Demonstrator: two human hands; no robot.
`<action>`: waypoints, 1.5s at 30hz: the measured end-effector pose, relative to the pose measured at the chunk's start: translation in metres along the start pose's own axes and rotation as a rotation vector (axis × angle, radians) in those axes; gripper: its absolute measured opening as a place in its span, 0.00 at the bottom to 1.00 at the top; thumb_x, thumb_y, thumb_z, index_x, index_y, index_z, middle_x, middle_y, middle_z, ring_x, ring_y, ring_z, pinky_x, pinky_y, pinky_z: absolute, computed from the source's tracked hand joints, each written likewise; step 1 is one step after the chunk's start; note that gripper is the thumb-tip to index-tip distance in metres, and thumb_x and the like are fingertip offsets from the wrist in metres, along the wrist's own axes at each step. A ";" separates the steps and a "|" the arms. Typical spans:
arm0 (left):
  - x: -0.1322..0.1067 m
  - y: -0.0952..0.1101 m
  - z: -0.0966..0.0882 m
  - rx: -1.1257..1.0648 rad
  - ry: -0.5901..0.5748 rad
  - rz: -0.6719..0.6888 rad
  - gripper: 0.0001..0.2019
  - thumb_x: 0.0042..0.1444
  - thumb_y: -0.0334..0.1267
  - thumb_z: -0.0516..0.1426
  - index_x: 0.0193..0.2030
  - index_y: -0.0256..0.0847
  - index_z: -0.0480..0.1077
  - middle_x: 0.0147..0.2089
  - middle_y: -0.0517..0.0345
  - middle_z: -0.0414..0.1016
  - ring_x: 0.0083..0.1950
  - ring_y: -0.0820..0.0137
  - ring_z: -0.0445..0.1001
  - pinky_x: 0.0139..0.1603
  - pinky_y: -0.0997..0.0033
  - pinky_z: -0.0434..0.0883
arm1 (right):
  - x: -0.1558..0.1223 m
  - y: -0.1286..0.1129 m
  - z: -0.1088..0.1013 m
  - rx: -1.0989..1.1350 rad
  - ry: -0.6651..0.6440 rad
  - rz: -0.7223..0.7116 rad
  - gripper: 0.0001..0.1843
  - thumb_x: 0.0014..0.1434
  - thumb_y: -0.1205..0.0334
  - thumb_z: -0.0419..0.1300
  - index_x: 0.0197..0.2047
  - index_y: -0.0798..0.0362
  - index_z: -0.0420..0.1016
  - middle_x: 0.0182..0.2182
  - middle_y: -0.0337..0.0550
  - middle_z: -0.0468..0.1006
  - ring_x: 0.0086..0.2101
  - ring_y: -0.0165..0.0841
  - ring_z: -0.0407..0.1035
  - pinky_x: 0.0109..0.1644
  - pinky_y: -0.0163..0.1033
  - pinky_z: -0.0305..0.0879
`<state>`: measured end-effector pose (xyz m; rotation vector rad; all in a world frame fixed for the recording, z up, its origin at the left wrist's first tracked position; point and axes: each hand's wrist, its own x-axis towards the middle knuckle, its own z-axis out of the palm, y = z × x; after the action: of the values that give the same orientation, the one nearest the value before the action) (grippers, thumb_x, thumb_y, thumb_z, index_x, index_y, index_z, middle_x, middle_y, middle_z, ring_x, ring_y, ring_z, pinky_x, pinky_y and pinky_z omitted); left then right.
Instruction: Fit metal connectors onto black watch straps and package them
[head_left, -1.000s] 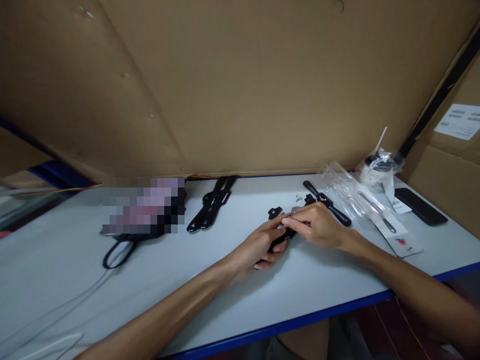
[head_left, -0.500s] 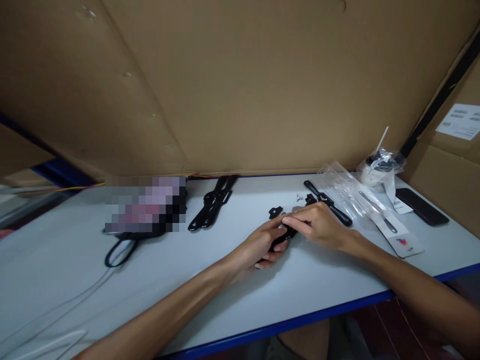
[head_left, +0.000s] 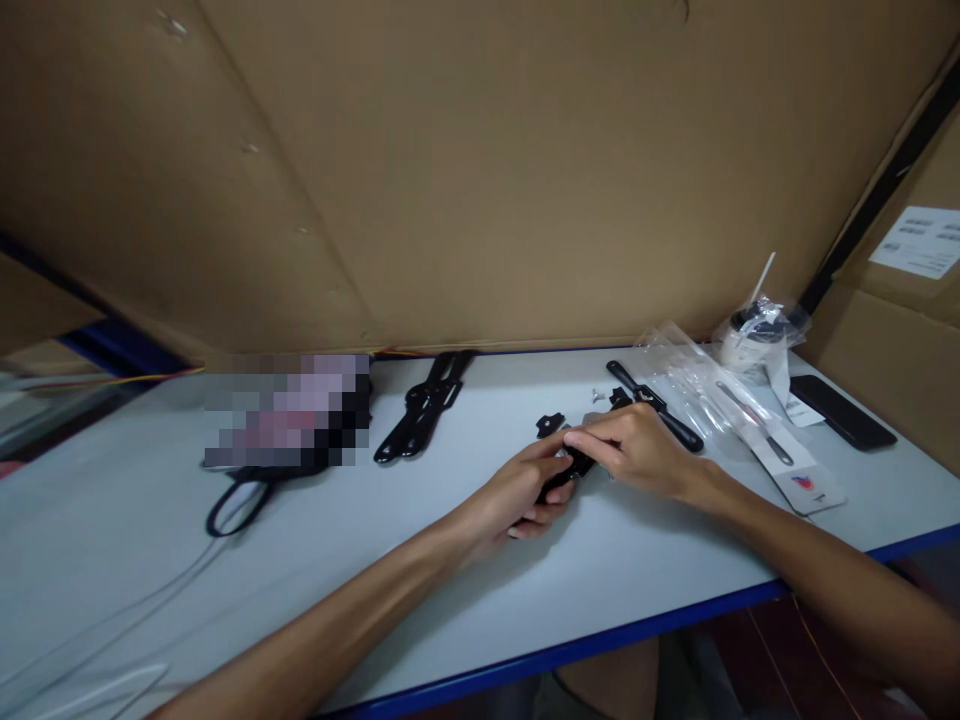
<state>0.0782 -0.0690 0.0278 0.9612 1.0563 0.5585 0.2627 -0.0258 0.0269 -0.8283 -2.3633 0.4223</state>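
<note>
My left hand (head_left: pixel 525 480) is closed around one handle of a black metal spokeshave (head_left: pixel 579 464), held tilted just above the table. Thumb and fingers of my right hand (head_left: pixel 641 448) are pinched together at the tool's middle, next to the left thumb. Whatever small part they grip there is hidden by the fingers. Just beyond the hands lie a small black cap plate (head_left: pixel 550 425) and silver screws (head_left: pixel 598 395). Another black piece (head_left: pixel 619 398) shows partly behind the right hand. A further spokeshave (head_left: pixel 681 430) rests to the right of it.
Two more black spokeshaves (head_left: pixel 420 415) lie side by side left of centre. At the right are clear plastic packets (head_left: pixel 690 385), a carded tool (head_left: pixel 780 460), a bagged cup (head_left: pixel 754 340) and a dark phone (head_left: pixel 844 412). A pixelated object with a black loop (head_left: pixel 240 508) lies left. Cardboard (head_left: pixel 480 180) walls the back.
The view has shifted very slightly. Both hands keep nearly the same grip and place on the spokeshave; no object has visibly moved.
</note>
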 end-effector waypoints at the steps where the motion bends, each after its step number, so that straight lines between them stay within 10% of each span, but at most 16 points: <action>1: 0.000 0.000 0.000 -0.002 0.000 -0.003 0.19 0.66 0.37 0.47 0.63 0.45 0.60 0.24 0.70 0.52 0.19 0.79 0.41 0.17 0.80 0.39 | 0.000 0.000 -0.001 -0.030 0.006 0.009 0.27 0.72 0.54 0.51 0.23 0.53 0.75 0.19 0.37 0.70 0.23 0.27 0.58 0.32 0.38 0.52; 22: -0.001 0.001 0.000 -0.016 -0.013 0.007 0.25 0.67 0.38 0.48 0.71 0.47 0.55 0.24 0.70 0.52 0.19 0.79 0.42 0.17 0.80 0.40 | 0.000 0.001 -0.002 -0.191 0.030 0.025 0.28 0.73 0.56 0.50 0.23 0.53 0.74 0.19 0.38 0.69 0.22 0.28 0.57 0.32 0.39 0.52; 45: -0.001 0.001 0.002 0.007 0.001 0.001 0.20 0.65 0.38 0.49 0.63 0.44 0.62 0.24 0.69 0.52 0.19 0.80 0.42 0.17 0.81 0.38 | 0.000 -0.006 0.002 0.107 0.014 0.128 0.26 0.70 0.56 0.53 0.23 0.55 0.78 0.16 0.33 0.63 0.21 0.25 0.55 0.29 0.36 0.50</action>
<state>0.0792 -0.0697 0.0298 0.9674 1.0592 0.5561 0.2588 -0.0304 0.0282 -0.9325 -2.2606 0.5885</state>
